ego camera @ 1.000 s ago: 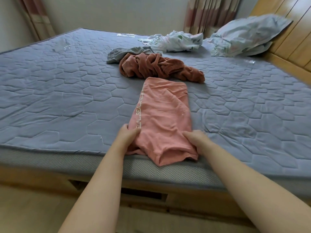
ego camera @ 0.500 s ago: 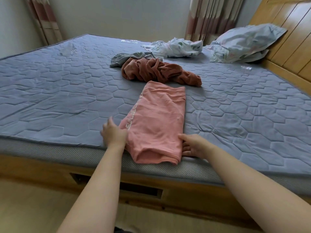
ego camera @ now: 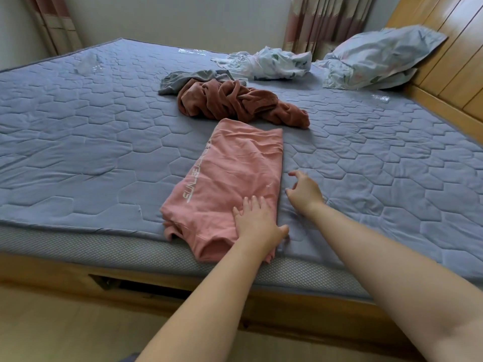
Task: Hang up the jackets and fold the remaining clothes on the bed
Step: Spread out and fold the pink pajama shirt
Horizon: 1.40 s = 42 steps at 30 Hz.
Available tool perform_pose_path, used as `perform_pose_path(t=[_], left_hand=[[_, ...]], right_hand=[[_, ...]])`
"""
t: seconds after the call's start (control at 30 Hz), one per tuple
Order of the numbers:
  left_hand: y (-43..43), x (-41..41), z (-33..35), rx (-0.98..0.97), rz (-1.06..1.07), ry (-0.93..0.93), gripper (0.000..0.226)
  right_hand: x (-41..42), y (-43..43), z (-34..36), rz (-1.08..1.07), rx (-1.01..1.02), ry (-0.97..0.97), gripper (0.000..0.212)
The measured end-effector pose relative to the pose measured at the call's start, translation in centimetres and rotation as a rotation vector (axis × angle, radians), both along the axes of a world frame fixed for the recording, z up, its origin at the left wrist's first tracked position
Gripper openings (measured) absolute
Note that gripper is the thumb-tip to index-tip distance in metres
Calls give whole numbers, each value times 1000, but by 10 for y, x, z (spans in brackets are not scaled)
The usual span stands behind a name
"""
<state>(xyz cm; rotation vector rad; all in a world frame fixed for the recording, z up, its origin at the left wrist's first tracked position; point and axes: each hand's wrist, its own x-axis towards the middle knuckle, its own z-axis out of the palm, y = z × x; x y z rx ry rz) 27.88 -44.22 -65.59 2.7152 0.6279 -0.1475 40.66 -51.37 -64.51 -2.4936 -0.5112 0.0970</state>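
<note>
On the near edge of the bed [ego camera: 78,142], the folded pink shirt [ego camera: 230,178] lies flat, with its bottom end hanging a little over the side. Your left hand [ego camera: 257,223] rests on it with straight fingers and grabs nothing. Your right hand [ego camera: 304,192] is at 3 o'clock from the shirt, just beside it, with fingers loosely bent and empty. At 12 o'clock from the shirt sits a brown bundle of clothes [ego camera: 235,103]. A gray cloth [ego camera: 188,79] touches it at 11 o'clock. A pillow [ego camera: 384,56] lies well apart at 2 o'clock.
</note>
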Motion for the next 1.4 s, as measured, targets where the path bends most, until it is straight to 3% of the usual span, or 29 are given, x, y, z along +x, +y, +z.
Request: perform_pose_path(t=[0.1, 0.23, 0.37, 0.5, 0.73, 0.83, 0.93, 1.07, 1.17, 1.2, 1.3, 1.33, 1.4], left_hand=[[-2, 9, -3, 30, 54, 23, 92], [-1, 16, -3, 52, 50, 85, 82], [1, 17, -7, 126, -26, 150, 74], [10, 23, 5, 159, -74, 118, 46], [33, 40, 78, 202, -149, 145, 47], [34, 45, 120, 205, -157, 69, 44], [36, 46, 172, 307, -216, -30, 45], [45, 62, 227, 377, -211, -79, 9], [41, 84, 248, 545, -184, -159, 23], [39, 93, 250, 613, -183, -208, 28], [30, 114, 261, 763, -176, -344, 30], [29, 121, 265, 784, -181, -399, 30], [30, 131, 273, 834, -219, -521, 28]], right_hand=[[17, 18, 2, -63, 65, 69, 43], [46, 42, 3, -272, 319, 379, 32], [76, 52, -5, -287, 430, 563, 62], [69, 64, 9, -240, 404, 649, 38], [94, 74, 50, -265, 609, 537, 69], [93, 63, 97, -307, 725, 458, 69], [97, 32, 150, -393, 772, 413, 47], [131, -30, 201, -525, 699, 324, 22], [146, -65, 226, -540, 684, 269, 6], [177, -79, 221, -548, 701, 258, 13], [268, -125, 190, -570, 769, 204, 89], [262, -132, 195, -578, 837, 210, 91], [187, -129, 228, -578, 972, 105, 58]])
